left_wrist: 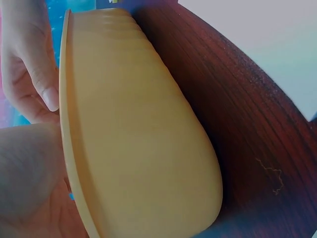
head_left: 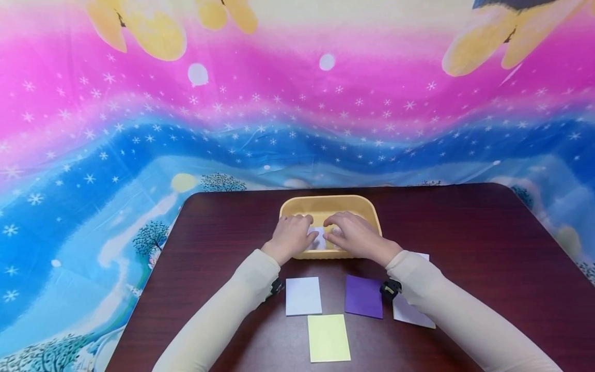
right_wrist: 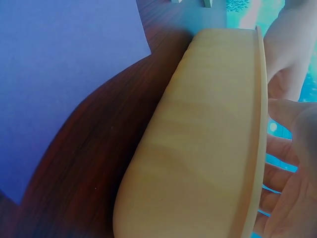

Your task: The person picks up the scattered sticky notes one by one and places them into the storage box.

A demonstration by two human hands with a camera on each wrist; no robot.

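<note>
Both hands reach over the front rim of a yellow plastic bin [head_left: 353,202] at the table's far side. My left hand [head_left: 292,235] is over its left half, thumb pointing inward and apart from the bent fingers. Across from it, my right hand [head_left: 355,233] has its thumb and index finger apart; its fingers show spread behind the rim in the right wrist view. Between the two thumbs lies a white paper piece [head_left: 318,238] inside the bin, partly covered by the hands. The bin's front wall [left_wrist: 124,119] hides the left fingertips in the left wrist view.
In front of the bin lie a white note pad [head_left: 303,296], a purple note pad [head_left: 364,297] and a yellow note pad [head_left: 328,338]. Another white pad [head_left: 413,312] is partly under the right forearm. A printed cloth [head_left: 297,113] hangs behind the dark wooden table [head_left: 223,222].
</note>
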